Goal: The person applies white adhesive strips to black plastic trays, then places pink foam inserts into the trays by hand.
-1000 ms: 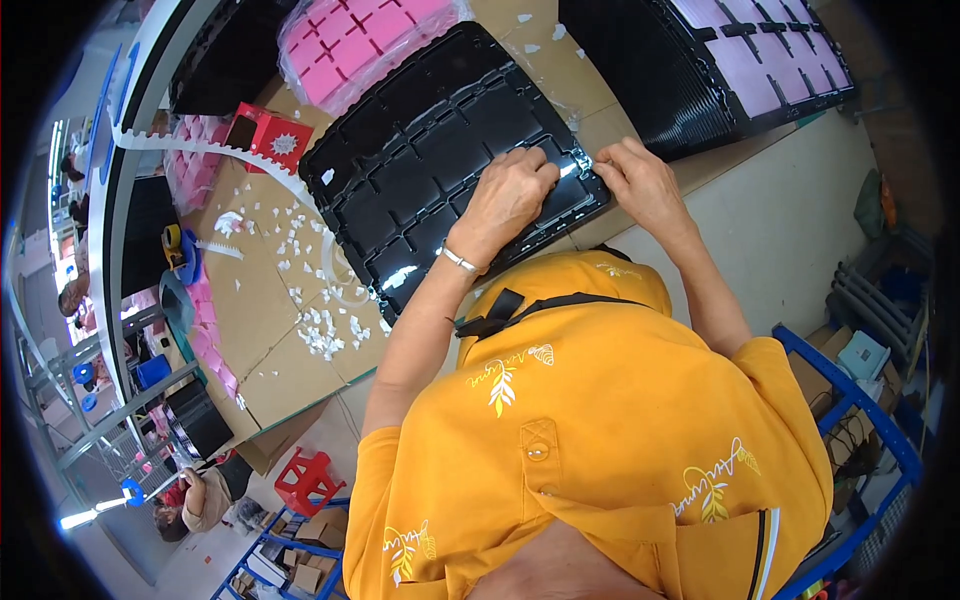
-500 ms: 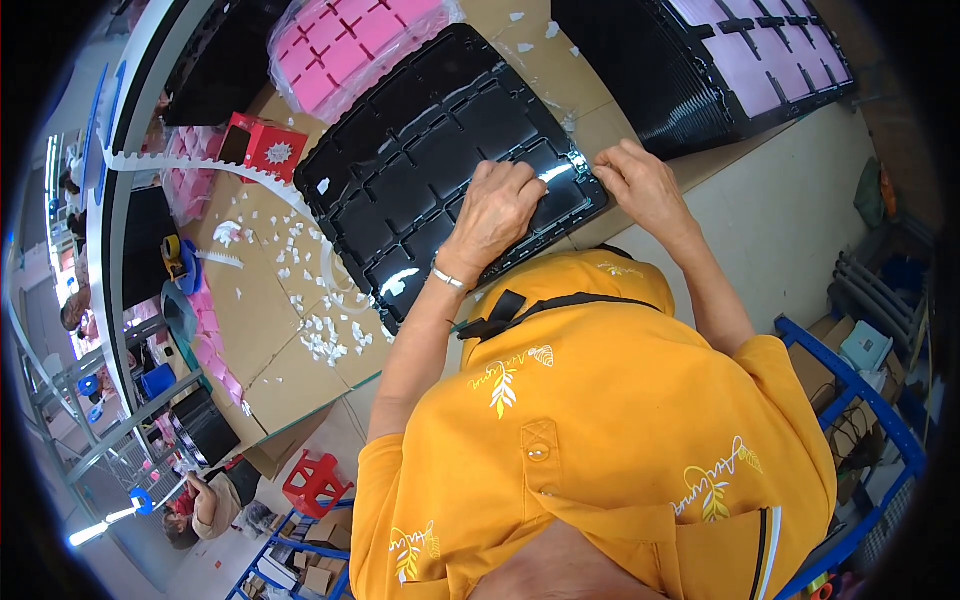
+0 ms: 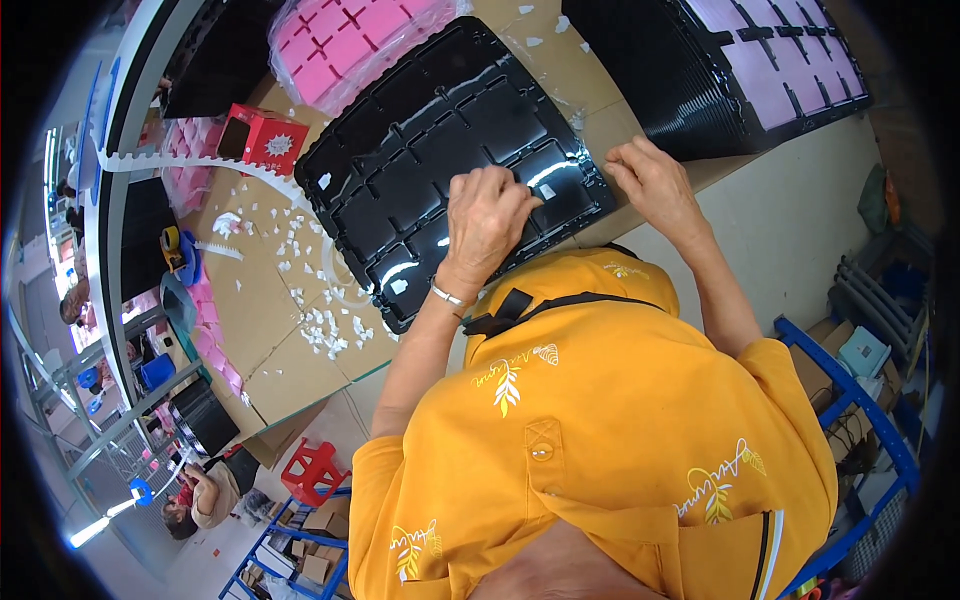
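In the head view we see our left grip over the black compartment tray, which lies under it and reaches away to its left and beyond. We judge the step in hand to be close handwork on the tray's surface. A white scrap sits on the tray just right of the left grip's thumb, and two more lie on the tray to that grip's left. Any pinch at this scrap calls for the thumb and forefinger to come squarely over it, clear of the raised ridges.

Our left forearm comes up from below, the wrist bent a little, back of the hand up, fingers curled downward; we cannot tell whether they close on anything. Our right grip hangs just off the tray's right edge, with thumb and forefinger bent toward each other and the other fingers folded; we cannot tell if something small is between them.

Beyond the right grip stands a stack of black trays. Farther out from the left grip are the wrapped pink foam and, left of that, a red box on the desk.
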`<state>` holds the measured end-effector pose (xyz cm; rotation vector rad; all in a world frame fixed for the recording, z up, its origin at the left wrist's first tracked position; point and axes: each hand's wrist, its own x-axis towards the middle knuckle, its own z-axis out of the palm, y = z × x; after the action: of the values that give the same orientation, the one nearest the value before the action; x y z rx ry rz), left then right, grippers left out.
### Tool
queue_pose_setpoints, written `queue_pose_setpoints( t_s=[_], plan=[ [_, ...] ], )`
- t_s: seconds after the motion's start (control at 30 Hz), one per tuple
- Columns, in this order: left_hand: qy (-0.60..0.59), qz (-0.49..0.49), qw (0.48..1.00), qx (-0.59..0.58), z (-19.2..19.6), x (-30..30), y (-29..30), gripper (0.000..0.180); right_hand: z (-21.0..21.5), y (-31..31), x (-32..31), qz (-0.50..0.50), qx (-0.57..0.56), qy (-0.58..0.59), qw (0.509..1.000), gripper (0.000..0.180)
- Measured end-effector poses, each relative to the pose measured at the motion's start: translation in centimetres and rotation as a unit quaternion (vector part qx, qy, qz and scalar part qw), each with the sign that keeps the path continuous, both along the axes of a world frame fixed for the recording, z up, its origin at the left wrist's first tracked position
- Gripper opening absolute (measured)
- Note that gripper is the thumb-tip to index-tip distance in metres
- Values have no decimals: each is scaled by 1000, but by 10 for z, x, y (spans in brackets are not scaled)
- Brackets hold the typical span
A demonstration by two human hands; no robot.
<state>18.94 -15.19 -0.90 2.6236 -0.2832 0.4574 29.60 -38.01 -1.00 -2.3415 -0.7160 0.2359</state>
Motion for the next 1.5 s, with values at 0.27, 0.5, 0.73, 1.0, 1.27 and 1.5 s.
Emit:
queue_pose_setpoints(
  t_s=[0.27,0.5,0.73,1.0,1.27,1.5],
  plan=[
    [30,-65,991,117,-2,4,-13,28,0,4,0,5,-8,8,1000,13],
    [45,-66,979,185,4,-4,-27,32,2,3,-2,4,-3,-7,1000,14],
    [53,-35,978,199,7,5,-28,35,-3,4,0,11,2,-13,1000,14],
    [40,35,998,45,5,5,-38,10,-5,-4,1,-3,-6,-11,1000,14],
    [52,83,989,111,-6,25,-56,10,-4,-5,1,-1,11,-18,1000,14],
    [44,113,987,103,-6,24,-56,10,-3,-6,6,0,13,-20,1000,14]
  ],
)
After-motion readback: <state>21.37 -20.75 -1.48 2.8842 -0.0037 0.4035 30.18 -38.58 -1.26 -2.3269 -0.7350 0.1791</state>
